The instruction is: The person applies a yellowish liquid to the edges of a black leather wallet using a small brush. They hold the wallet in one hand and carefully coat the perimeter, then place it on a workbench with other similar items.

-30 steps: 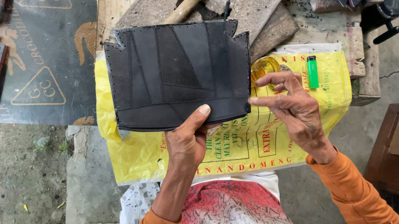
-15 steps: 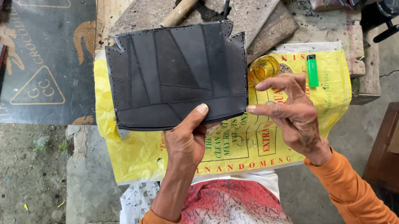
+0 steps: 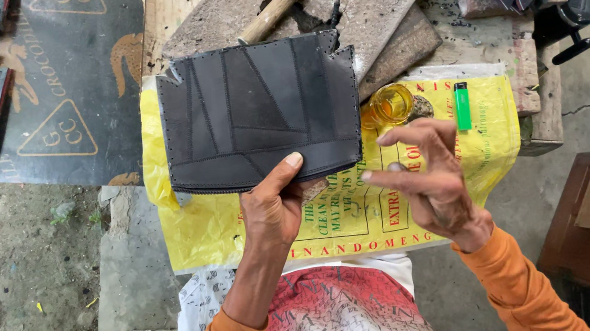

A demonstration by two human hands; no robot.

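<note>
A: Panel [image 3: 262,115] colour? 
B: Black w/ stitched lines, wedge pattern. 
A: Sack [image 3: 350,204] under it? 
B: Yellow, red + blue print. Lighter [image 3: 462,105] upper right = green. 
A: Sleeves [image 3: 517,280]? 
B: Orange. Cup [image 3: 391,102] amber.

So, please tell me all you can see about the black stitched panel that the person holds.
The panel is a flat black sheet, leather-like, made of several angular pieces joined by visible stitched seams. Its side edges carry rows of small punched holes, and the upper corners are notched. It is held face-up over the yellow sack. The left hand pinches its lower edge, thumb on top. The right hand is apart from it.
</note>
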